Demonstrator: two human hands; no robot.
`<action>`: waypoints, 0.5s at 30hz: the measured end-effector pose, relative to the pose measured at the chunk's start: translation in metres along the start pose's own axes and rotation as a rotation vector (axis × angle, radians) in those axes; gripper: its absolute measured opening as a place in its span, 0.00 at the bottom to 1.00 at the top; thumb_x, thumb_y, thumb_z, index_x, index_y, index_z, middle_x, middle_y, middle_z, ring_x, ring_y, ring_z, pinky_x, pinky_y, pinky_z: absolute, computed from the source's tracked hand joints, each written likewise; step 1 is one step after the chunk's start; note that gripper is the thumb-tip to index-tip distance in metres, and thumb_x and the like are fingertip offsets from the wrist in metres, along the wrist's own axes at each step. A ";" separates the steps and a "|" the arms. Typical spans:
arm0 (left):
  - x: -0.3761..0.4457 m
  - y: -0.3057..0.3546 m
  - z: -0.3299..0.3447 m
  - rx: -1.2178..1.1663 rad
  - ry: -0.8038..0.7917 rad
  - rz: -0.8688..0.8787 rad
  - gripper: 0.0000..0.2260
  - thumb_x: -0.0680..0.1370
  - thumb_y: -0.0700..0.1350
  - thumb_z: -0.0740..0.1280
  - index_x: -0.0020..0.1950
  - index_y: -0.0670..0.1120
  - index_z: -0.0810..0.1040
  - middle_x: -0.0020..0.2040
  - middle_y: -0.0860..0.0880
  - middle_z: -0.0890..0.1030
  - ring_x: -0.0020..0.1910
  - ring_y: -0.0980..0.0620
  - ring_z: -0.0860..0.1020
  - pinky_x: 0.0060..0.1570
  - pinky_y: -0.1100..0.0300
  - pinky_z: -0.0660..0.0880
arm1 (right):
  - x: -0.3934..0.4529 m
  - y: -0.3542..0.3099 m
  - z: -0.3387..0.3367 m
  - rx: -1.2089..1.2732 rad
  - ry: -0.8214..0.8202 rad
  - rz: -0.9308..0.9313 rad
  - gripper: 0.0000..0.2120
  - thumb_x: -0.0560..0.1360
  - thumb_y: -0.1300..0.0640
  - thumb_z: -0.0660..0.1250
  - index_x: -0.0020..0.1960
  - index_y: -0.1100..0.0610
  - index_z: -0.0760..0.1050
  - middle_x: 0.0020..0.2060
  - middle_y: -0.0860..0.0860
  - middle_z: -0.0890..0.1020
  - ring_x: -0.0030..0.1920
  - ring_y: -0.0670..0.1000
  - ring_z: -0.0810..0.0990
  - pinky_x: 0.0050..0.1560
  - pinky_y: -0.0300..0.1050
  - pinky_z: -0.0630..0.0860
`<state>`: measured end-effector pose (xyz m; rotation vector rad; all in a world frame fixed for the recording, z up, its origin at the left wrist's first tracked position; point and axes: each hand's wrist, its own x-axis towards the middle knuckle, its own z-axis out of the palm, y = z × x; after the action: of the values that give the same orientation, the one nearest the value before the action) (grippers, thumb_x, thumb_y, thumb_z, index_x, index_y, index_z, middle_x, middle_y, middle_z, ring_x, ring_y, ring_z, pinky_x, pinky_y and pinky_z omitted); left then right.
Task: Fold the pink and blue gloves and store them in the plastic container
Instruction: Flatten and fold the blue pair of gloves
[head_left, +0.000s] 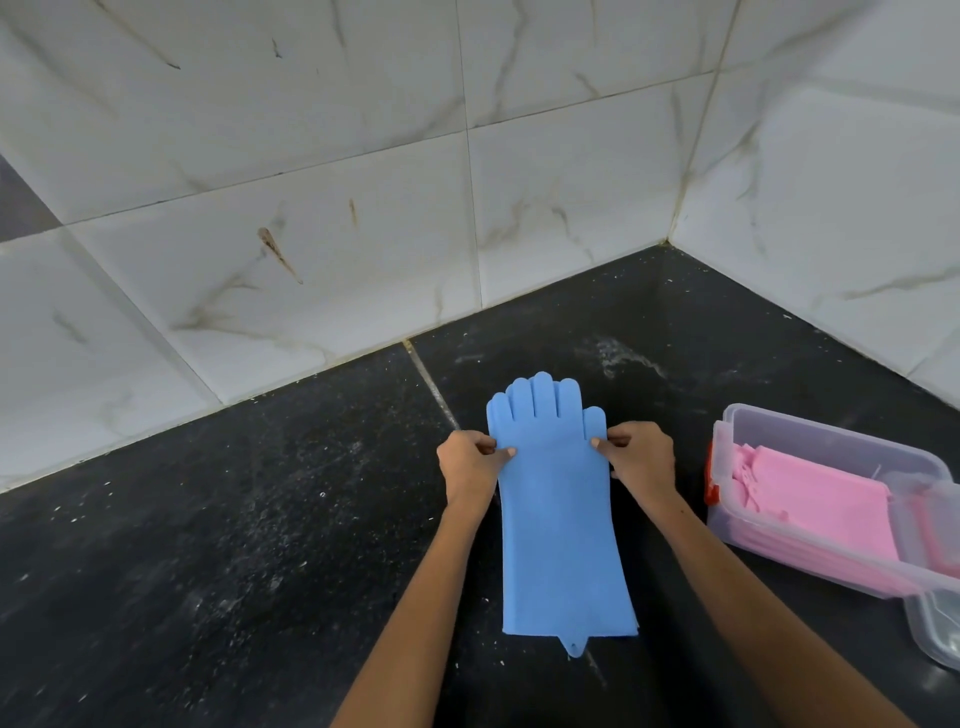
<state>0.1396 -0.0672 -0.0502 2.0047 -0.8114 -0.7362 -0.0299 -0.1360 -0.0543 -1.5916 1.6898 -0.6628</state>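
**Both hands pinch the blue glove flat on the worktop**

The left hand (470, 460) grips the left edge of the blue glove (561, 519) just below its fingers, thumb and forefinger closed on the rubber. The right hand (641, 457) does the same on the opposite edge, at about the same height, thumb on top of the glove. Both forearms reach in from the bottom of the view, one on each side of the glove.

The blue glove lies flat and unfolded on the dark speckled worktop (234, 545), fingers pointing away from the person toward the wall, cuff nearest the camera. A small tab (574, 646) sticks out from the cuff edge. More than one layer seems to show at the right corner of the cuff, so a second blue glove may lie beneath; this cannot be told for certain.

To the right, well apart from the blue glove, stands a clear plastic container (831, 436) with a red clip (711, 491) on its near left end. Folded pink gloves (821, 499) lie inside it. A clear lid (935, 623) leans against the container's near right side.

White marble-patterned tiles (311, 208) cover the two walls that meet in the corner behind the worktop.
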 end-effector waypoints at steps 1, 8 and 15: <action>0.000 0.002 0.001 0.005 0.008 0.002 0.11 0.69 0.39 0.75 0.50 0.39 0.82 0.48 0.44 0.84 0.44 0.52 0.80 0.51 0.60 0.77 | 0.002 -0.002 0.000 -0.001 0.013 -0.002 0.09 0.73 0.59 0.71 0.51 0.62 0.80 0.46 0.58 0.83 0.45 0.55 0.82 0.51 0.56 0.80; 0.007 0.000 -0.006 -0.049 0.034 -0.026 0.05 0.69 0.35 0.74 0.44 0.40 0.82 0.42 0.44 0.83 0.40 0.49 0.82 0.47 0.55 0.81 | 0.002 -0.009 0.004 0.012 0.120 -0.170 0.07 0.71 0.61 0.72 0.49 0.59 0.81 0.44 0.53 0.84 0.45 0.51 0.82 0.49 0.48 0.80; 0.008 -0.005 -0.008 -0.045 0.037 -0.073 0.06 0.71 0.36 0.73 0.37 0.45 0.79 0.40 0.47 0.82 0.40 0.50 0.81 0.43 0.60 0.78 | 0.005 0.000 0.008 -0.084 0.001 -0.101 0.10 0.73 0.57 0.70 0.53 0.61 0.79 0.48 0.55 0.83 0.45 0.53 0.82 0.49 0.49 0.80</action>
<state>0.1517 -0.0672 -0.0521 2.0107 -0.6971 -0.7505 -0.0234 -0.1397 -0.0604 -1.7455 1.6659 -0.6494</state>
